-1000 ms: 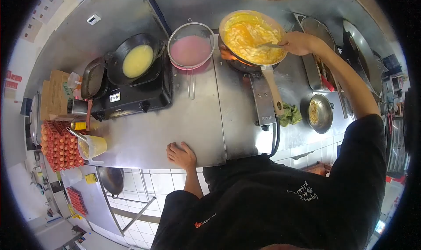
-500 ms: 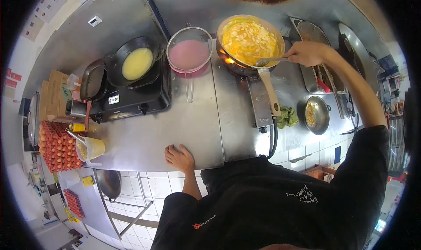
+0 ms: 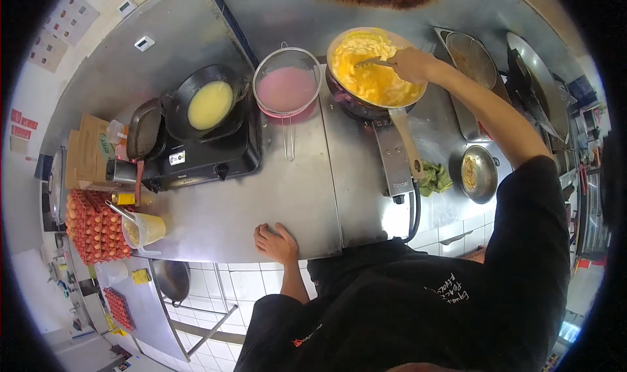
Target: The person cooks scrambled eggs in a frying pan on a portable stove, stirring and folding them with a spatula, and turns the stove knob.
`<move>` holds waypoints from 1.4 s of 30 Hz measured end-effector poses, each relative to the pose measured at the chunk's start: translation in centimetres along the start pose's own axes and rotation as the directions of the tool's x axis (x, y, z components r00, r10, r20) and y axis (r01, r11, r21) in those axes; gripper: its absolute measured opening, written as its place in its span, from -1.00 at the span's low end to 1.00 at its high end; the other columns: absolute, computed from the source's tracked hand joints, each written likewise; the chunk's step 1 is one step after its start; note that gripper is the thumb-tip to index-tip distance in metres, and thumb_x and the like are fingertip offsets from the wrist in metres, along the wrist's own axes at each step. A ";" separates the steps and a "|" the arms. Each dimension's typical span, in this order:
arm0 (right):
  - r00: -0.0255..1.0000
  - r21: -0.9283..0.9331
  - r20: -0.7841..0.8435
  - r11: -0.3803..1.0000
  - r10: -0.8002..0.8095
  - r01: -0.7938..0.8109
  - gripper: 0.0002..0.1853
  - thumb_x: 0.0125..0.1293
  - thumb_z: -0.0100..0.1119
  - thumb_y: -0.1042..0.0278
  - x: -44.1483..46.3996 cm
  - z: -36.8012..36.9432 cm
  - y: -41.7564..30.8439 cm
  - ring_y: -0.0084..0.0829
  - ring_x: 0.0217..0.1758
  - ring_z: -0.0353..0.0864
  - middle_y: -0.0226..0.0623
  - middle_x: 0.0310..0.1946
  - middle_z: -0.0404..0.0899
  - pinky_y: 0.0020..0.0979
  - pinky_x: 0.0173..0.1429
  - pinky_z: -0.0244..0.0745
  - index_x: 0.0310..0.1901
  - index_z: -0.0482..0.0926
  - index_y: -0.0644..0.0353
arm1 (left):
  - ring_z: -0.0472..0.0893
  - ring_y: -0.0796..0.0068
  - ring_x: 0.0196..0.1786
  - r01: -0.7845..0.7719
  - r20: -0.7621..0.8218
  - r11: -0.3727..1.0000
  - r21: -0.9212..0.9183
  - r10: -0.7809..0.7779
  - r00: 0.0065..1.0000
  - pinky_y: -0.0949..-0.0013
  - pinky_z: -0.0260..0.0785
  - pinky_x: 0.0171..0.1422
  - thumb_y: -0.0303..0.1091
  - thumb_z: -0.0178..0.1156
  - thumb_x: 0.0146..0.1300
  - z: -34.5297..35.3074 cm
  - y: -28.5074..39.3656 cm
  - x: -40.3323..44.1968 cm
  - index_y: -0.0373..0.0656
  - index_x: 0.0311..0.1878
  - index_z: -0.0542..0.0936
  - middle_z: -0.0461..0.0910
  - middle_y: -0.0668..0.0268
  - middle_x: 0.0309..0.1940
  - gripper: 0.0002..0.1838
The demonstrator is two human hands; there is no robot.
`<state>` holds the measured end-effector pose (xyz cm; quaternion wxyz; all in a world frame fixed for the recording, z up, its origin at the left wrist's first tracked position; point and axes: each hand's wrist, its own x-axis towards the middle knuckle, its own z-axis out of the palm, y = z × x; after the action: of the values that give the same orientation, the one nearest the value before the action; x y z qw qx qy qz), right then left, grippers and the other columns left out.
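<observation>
My right hand (image 3: 413, 65) is closed on the handle of a metal spatula (image 3: 371, 62), its blade in yellow, partly set egg (image 3: 385, 88). The egg fills a wide frying pan (image 3: 406, 137) on a gas burner (image 3: 392, 160), with the pan's long beige handle pointing toward me. My hand is above the pan's right side and covers part of the egg. My left hand (image 3: 277, 242) rests palm down near the front edge of the steel counter (image 3: 297, 205), fingers apart, holding nothing.
A wire strainer (image 3: 287, 78) sits over a pink bowl. Left of it, a black wok (image 3: 173, 114) with pale yellow liquid stands on a black stove (image 3: 225, 153). Egg trays (image 3: 98, 225) and a jug (image 3: 151, 228) are far left. A small pan (image 3: 482, 186) and green leaves (image 3: 435, 178) lie right.
My right hand and the spatula have moved left and away from me, from the pan's near rim to its middle. The egg's surface is rearranged. My left hand stays on the counter.
</observation>
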<state>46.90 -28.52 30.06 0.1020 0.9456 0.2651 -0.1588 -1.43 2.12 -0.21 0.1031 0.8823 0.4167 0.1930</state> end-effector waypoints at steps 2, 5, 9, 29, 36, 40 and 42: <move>0.998 -0.007 -0.053 0.999 0.039 -0.039 -0.59 0.49 0.07 0.38 1.6 0.8 0.9 0.10 0.12 0.87 0.04 0.08 0.85 0.03 0.20 0.76 0.23 0.82 0.11 | 0.41 0.00 0.55 0.005 0.009 1.000 -0.005 -0.005 1.000 -0.11 0.12 0.65 0.00 0.18 0.56 -0.2 0.1 0.0 -0.19 0.29 0.57 0.52 0.07 0.42 -0.52; 0.995 -0.034 -0.075 0.997 0.062 -0.065 -0.60 0.46 0.10 0.39 2.1 1.4 2.1 0.11 0.09 0.87 0.07 0.05 0.85 0.03 0.17 0.77 0.20 0.82 0.18 | 0.41 -0.01 0.55 0.031 0.017 1.000 -0.005 -0.031 0.999 -0.12 0.12 0.65 0.01 0.17 0.57 -0.1 0.1 0.2 -0.19 0.29 0.57 0.51 0.07 0.42 -0.51; 0.999 -0.065 -0.046 0.998 0.001 -0.004 -0.59 0.46 0.09 0.37 3.4 3.7 6.1 0.12 0.08 0.87 0.12 0.02 0.85 0.04 0.15 0.76 0.18 0.81 0.24 | 0.41 -0.01 0.55 0.021 0.015 1.000 0.000 -0.021 1.000 -0.14 0.13 0.64 0.02 0.17 0.57 0.0 0.0 0.1 -0.18 0.29 0.56 0.52 0.07 0.41 -0.51; 0.987 -0.037 0.154 0.998 -0.052 0.058 -0.58 0.55 0.11 0.27 -13.6 -6.9 1.7 0.13 0.09 0.83 0.03 0.04 0.85 0.02 0.26 0.71 0.31 0.80 -0.02 | 0.42 -0.02 0.52 -0.005 -0.001 1.000 -0.022 0.005 1.000 -0.13 0.14 0.62 -0.01 0.18 0.57 -0.1 -0.4 -0.1 -0.20 0.30 0.54 0.51 0.08 0.40 -0.52; 0.984 -0.280 0.082 0.951 0.157 -0.128 -0.67 0.33 0.28 0.38 -11.4 -2.9 2.0 0.06 0.10 0.89 0.07 0.02 0.87 0.06 0.14 0.79 0.08 0.85 0.14 | 0.44 -0.04 0.51 -0.016 -0.025 0.999 -0.044 0.015 1.000 -0.16 0.16 0.61 -0.02 0.18 0.56 -0.2 -0.3 -0.1 -0.20 0.29 0.56 0.53 0.05 0.39 -0.52; 0.993 -0.406 -0.072 0.907 0.089 -0.111 -0.73 0.32 0.36 0.39 -8.6 -0.5 5.4 -0.04 0.05 0.92 -0.03 -0.06 0.88 -0.03 0.04 0.81 0.02 0.86 0.11 | 0.43 -0.04 0.54 -0.004 0.007 0.999 -0.042 0.005 1.000 -0.16 0.16 0.63 -0.03 0.17 0.56 -0.1 -0.5 -0.1 -0.20 0.29 0.57 0.52 0.03 0.42 -0.52; 0.990 -0.425 -0.133 0.899 0.055 -0.107 -0.75 0.34 0.37 0.38 -7.1 -0.1 6.5 -0.06 0.03 0.92 -0.05 -0.09 0.88 -0.04 0.01 0.81 0.01 0.87 0.10 | 0.43 -0.04 0.54 0.003 -0.002 0.999 -0.035 -0.003 1.000 -0.16 0.16 0.63 -0.02 0.17 0.56 -0.1 -0.3 -0.2 -0.20 0.30 0.57 0.52 0.03 0.42 -0.52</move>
<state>44.63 -37.26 33.40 0.2993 0.9175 0.2594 -0.0356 -1.78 2.19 -0.30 0.1183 0.8796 0.4147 0.2008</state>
